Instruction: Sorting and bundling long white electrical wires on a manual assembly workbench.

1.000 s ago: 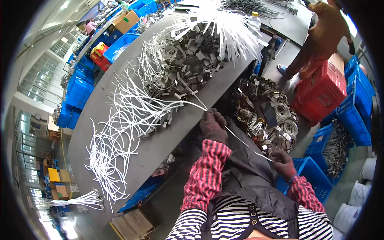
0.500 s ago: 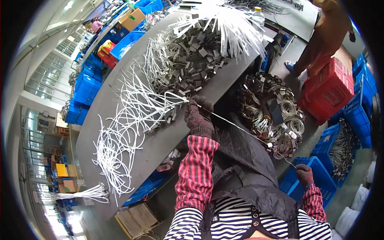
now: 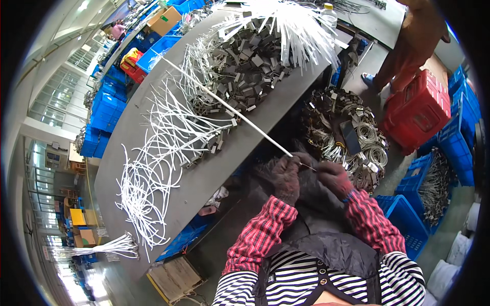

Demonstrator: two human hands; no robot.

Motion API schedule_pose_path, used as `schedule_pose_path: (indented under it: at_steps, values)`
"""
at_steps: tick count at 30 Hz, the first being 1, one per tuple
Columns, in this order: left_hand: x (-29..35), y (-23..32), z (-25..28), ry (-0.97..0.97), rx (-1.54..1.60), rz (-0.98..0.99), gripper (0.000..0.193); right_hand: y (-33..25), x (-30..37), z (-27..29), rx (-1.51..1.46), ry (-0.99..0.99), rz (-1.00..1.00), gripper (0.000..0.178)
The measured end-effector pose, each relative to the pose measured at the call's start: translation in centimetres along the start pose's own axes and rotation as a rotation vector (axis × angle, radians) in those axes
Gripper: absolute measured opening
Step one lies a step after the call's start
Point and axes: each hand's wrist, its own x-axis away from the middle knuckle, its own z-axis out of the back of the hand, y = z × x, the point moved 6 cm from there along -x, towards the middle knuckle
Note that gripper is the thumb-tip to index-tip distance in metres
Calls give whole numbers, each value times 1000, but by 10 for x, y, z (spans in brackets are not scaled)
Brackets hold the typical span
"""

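Both my hands wear dark knitted gloves and are close together in front of the dark apron. My left hand (image 3: pixel 287 176) pinches the near end of a long thin white tube (image 3: pixel 232 109), which slants up and left over the table. A thin wire (image 3: pixel 308 167) spans the short gap between the hands. Its other end goes into the closed fingers of my right hand (image 3: pixel 334 177). Beyond the left hand, loose white tubes (image 3: pixel 145 188) and a heap of small dark rectangular parts with leads (image 3: pixel 250 66) lie on the grey table (image 3: pixel 120 132).
Coiled cables with dark ends (image 3: pixel 365 140) are piled just beyond my right hand. A red crate (image 3: pixel 421 115) and blue crates (image 3: pixel 403 219) stand at the right. Flat white strips (image 3: pixel 301 38) fan out at the table's far end. Another person (image 3: pixel 416 43) stands at the far right.
My left hand has come back from the table edge toward my body. My right hand has moved up and left beside it. A long white tube now extends from the left hand.
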Motion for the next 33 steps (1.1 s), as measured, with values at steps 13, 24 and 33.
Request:
schedule_pose_path:
  at_steps: [13,24,33]
  values:
    - [-27,100,97,348,145,-52,18,-74,-76,-78,-3,-211,163,60]
    - [-16,79,117,352,150,6,17,-135,-111,-155,215,-175,431,53]
    - [17,154,245,639,-792,-449,20,-171,-212,-192,277,-128,693,47]
